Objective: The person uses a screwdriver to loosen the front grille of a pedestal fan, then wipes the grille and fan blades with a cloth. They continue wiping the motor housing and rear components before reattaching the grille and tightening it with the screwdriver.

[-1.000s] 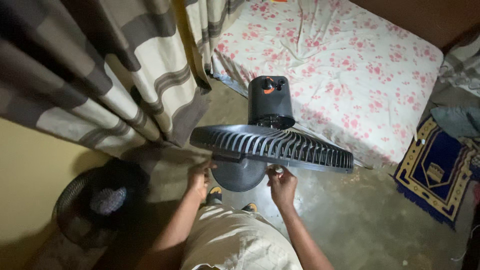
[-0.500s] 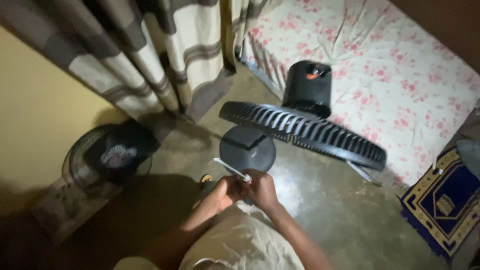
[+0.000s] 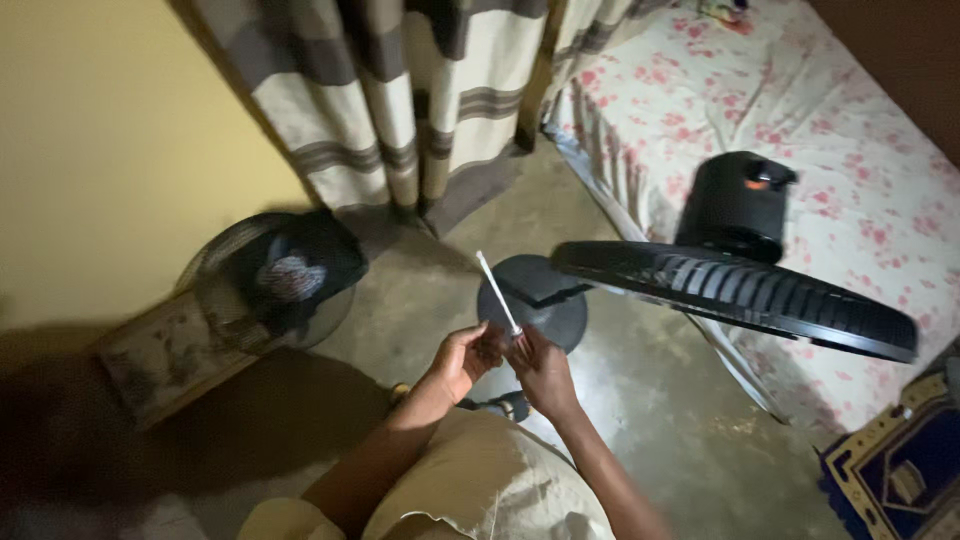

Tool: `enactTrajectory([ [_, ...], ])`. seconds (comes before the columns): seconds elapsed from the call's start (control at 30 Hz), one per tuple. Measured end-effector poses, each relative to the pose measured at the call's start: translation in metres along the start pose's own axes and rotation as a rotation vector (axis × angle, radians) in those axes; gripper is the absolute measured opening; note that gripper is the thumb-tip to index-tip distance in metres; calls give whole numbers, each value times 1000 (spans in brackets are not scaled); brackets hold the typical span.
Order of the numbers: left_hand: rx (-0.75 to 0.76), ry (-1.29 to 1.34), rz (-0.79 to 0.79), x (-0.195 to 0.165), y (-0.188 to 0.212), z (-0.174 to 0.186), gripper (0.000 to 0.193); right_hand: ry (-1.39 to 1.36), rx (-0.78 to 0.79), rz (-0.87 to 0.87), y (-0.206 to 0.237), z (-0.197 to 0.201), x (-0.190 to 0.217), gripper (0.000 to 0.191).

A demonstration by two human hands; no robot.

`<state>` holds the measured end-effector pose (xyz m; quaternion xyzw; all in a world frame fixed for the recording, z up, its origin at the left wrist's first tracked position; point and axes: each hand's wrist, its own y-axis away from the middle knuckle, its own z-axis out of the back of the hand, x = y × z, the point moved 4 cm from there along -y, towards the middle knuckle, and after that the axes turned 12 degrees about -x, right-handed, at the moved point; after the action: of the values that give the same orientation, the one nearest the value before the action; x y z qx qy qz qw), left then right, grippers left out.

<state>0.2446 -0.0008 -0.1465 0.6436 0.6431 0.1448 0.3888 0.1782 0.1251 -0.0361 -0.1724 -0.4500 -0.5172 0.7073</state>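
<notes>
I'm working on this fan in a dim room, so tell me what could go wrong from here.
The thin white strip is pinched between left hand and right hand; in this dim light it might slip and vanish on the grey floor. The fan head hangs close by the hands, so an elbow could knock the stand.

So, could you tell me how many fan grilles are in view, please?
2. One fan grille is on the standing fan beside the bed; a detached grille lies on the floor by the yellow wall. Others may be hidden.
</notes>
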Motion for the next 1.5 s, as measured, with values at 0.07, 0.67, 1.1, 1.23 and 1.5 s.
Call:
enactTrajectory([
  [0.07,-46,-25,-93,-29,19,15,26,-28,47,-57,3,-24,15,22],
  [0.67,341,164,-156,-132,127,54,47,-638,-17,-12,74,-113,87,30],
  [1.1,214,-957,-901,-123,136,65,44,-1023,338,-1028,45,-216,7,27],
  [1.23,-7,-1067,-984,-90,100,101,34,-827,422,-1063,23,-263,-63,24],
  [1.5,-385,-1250,-957,-36,-17,216,47,-466,503,-1111,-15,-370,-223,20],
])
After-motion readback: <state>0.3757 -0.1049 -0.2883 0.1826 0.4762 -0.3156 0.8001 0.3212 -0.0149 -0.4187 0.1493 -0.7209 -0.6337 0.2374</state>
